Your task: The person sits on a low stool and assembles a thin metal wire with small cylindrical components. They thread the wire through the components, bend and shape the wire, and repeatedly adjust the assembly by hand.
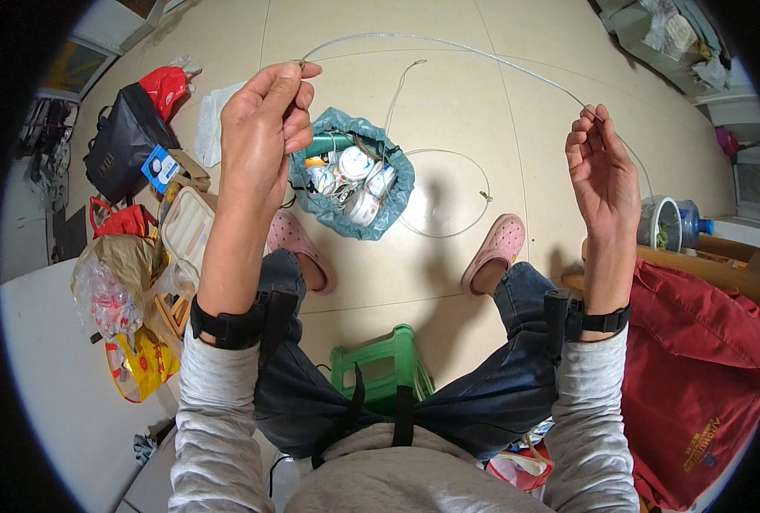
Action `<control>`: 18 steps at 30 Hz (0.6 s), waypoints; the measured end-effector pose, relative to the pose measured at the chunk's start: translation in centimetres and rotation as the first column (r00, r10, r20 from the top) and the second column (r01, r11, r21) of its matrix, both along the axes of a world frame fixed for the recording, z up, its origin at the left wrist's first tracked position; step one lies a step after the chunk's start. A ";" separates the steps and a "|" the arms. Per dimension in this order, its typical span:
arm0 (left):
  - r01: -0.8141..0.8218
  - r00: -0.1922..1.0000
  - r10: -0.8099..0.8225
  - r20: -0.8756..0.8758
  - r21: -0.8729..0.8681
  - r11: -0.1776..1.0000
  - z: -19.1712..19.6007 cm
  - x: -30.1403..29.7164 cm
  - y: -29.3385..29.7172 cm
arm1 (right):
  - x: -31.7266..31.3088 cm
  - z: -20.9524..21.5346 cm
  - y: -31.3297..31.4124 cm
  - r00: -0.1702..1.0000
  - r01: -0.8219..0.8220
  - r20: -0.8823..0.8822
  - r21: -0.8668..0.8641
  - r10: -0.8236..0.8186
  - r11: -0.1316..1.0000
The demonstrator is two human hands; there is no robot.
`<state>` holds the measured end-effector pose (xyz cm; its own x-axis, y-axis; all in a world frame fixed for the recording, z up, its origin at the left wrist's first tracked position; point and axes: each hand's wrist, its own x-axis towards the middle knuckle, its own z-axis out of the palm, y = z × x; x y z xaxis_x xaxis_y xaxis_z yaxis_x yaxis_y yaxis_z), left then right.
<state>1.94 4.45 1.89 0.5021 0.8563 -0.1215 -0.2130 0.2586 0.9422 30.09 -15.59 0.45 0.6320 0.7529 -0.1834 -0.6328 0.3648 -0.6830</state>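
A thin grey wire [448, 44] arcs between my two raised hands. My left hand [264, 128] pinches one end of it between thumb and fingers, above a teal drawstring bag [397, 197]. My right hand [600, 167] grips the wire further along, and the wire runs on down past it to the right. A second loop of wire [457, 224] lies on the tiled floor beside the bag. The bag lies open and holds several small white containers and a green tube. I sit on a green plastic stool [380, 363], pink clogs on both feet.
On the left lie a black bag [127, 141], a red bag [164, 85], plastic bags [110, 286] and a cream case [187, 227]. A dark red cloth bag [696, 368] lies on a wooden piece at right, with a water jug [688, 222] behind.
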 end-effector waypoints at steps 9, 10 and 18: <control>-0.201 0.955 0.215 0.204 -0.086 0.976 0.0 -2.1 3.3 | -3.4 -5.1 3.4 0.886 -0.111 0.337 -0.513 0.319 0.851; -0.208 0.947 0.227 0.226 -0.104 0.973 0.0 -2.3 3.6 | -4.8 -7.5 4.2 0.825 -0.135 0.372 -0.600 0.425 0.788; -0.263 0.911 0.273 0.308 -0.073 0.962 -0.5 -4.6 4.4 | -15.1 -33.4 4.8 0.754 -0.217 0.138 -0.870 0.642 0.442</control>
